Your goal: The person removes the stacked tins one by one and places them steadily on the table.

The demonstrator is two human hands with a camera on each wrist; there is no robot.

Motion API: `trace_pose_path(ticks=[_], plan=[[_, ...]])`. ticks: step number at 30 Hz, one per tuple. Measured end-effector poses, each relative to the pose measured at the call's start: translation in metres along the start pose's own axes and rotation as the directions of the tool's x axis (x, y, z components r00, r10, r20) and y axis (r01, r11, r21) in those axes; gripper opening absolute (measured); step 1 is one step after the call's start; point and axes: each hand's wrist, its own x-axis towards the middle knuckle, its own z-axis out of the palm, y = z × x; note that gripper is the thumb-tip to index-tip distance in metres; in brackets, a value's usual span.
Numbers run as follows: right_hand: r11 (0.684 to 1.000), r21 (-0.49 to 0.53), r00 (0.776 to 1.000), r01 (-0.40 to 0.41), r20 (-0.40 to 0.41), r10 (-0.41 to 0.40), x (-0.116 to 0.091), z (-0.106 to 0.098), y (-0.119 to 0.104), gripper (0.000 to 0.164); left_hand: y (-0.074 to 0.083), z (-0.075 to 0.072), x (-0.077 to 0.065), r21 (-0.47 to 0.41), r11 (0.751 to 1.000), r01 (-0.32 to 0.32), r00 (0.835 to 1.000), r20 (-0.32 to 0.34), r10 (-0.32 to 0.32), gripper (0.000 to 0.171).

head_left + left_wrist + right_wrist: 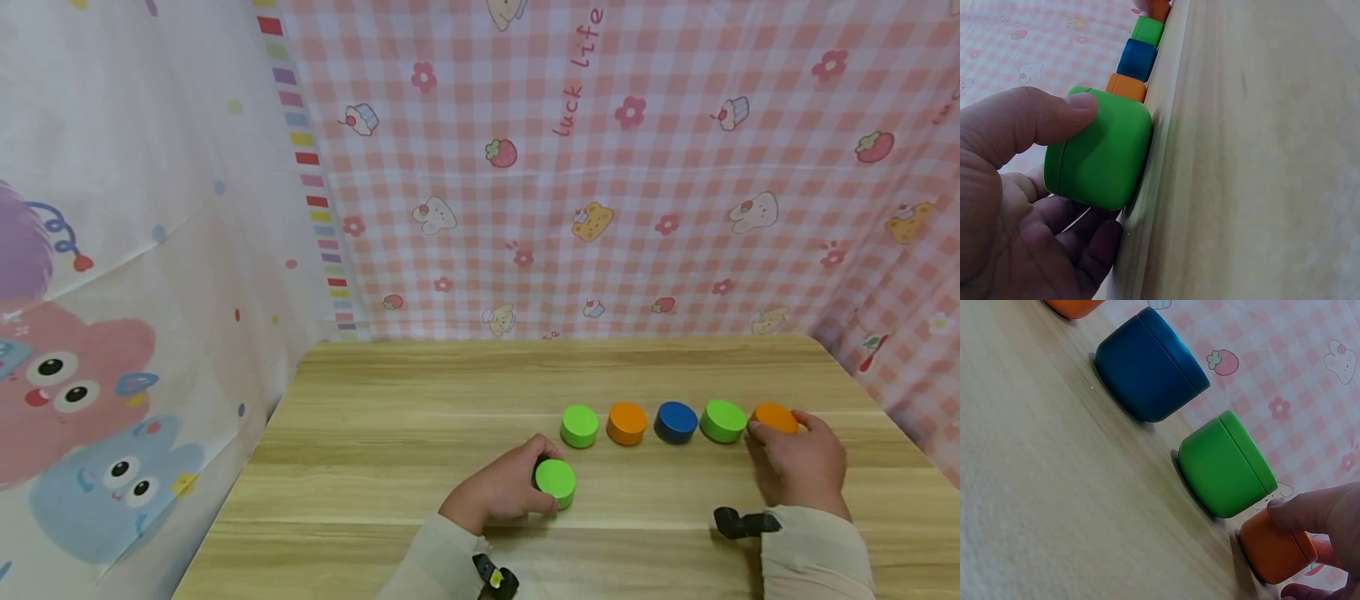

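Note:
My left hand [506, 486] grips a small round green lidded tin [555, 482], thumb on one side and fingers on the other. In the left wrist view, this green tin [1107, 150] is close over the wooden tabletop, the thumb pressing near its lid seam. At the right end of a row, my right hand [808, 458] holds an orange lidded tin [775, 418] between thumb and fingers. The right wrist view shows that orange tin [1272, 547] upright on the table, right beside a green tin [1225, 469].
Leftward from the held orange tin, the row continues with a green tin [723, 422], a blue tin [676, 423], an orange tin [627, 424] and another green tin [580, 427]. A pink checked cloth [465, 183] hangs behind the wooden table [360, 467]; a white printed cloth [202, 275] hangs at left.

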Motion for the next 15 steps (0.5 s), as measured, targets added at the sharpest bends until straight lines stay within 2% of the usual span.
trace_pose_path(ticks=[9, 12, 15], plan=[[1.0, -0.006, 1.0, 0.026, -0.012, -0.026, -0.0011, 0.0008, 0.0002, 0.089, -0.0007, -0.0016, 0.0002, -0.014, 1.0, -0.007, 0.999, -0.032, 0.007, 0.052], [1.0, -0.005, 1.0, 0.029, -0.011, -0.029, -0.0019, 0.0008, -0.0002, 0.09, 0.0003, -0.0018, -0.0006, -0.017, 1.0, -0.014, 0.997, -0.071, 0.013, 0.051], [1.0, -0.004, 1.0, 0.018, 0.001, -0.018, -0.0025, 0.0001, -0.001, 0.092, 0.0013, -0.001, -0.0003, -0.028, 0.999, -0.023, 0.99, -0.139, 0.018, 0.05]])
